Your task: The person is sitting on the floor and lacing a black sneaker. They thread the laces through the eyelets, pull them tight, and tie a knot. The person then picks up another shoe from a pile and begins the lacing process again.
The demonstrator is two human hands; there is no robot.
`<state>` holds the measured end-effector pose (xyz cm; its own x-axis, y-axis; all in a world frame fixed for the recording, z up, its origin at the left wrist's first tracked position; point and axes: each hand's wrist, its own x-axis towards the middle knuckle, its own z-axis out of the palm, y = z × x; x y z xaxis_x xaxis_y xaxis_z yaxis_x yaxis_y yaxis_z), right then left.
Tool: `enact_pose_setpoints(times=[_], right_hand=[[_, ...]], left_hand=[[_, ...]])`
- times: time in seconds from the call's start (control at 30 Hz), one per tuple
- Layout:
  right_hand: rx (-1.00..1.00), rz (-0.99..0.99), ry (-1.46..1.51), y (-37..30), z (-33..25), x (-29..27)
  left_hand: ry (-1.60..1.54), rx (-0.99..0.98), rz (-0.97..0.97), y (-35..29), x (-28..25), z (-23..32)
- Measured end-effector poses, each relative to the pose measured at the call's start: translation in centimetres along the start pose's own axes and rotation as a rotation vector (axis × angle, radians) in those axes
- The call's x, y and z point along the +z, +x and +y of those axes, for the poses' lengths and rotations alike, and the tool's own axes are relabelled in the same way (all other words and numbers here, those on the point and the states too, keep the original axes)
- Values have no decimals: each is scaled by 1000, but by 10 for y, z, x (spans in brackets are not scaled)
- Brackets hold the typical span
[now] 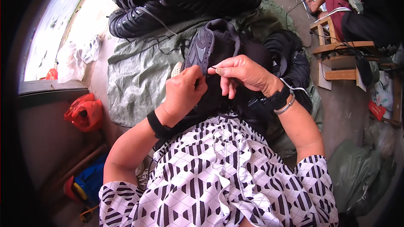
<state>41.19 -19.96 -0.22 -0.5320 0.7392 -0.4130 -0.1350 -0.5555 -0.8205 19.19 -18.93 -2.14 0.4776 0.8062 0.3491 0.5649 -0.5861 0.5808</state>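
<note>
A dark grey sneaker [202, 44] with a lighter side mark lies over my lap, its collar pointing away from me. My left hand [183, 94] is closed at its near end, fingers curled round the edge beside the row of eyelets. What lies inside that fist is hidden. Close by on the right, my right hand [244, 75] pinches a thin dark shoelace [213, 68] between thumb and forefinger, right at the eyelets. Its other fingers hang loosely curled. A pale, dotted piece [176, 69] shows beside the sneaker, behind my left hand.
Black shoes [143, 19] are heaped at the back on a green woven sheet [130, 84]. More dark shoes [286, 50] lie at right. A red plastic bag [84, 112] sits at left. Another person [336, 6] sits far right by a wooden stool [343, 47].
</note>
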Motion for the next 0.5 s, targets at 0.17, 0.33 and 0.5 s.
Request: enact_pose_setpoints(times=[0.17, 0.33, 0.5], right_hand=[[-12, 62, -22, -5, -3, 7], [-92, 347, -47, 4, 0, 39], [-135, 288, -373, 11, -4, 40]], left_hand=[[-362, -228, -166, 5, -15, -5], [-536, -347, -286, 8, -21, -12], [20, 41, -362, 27, -30, -8]])
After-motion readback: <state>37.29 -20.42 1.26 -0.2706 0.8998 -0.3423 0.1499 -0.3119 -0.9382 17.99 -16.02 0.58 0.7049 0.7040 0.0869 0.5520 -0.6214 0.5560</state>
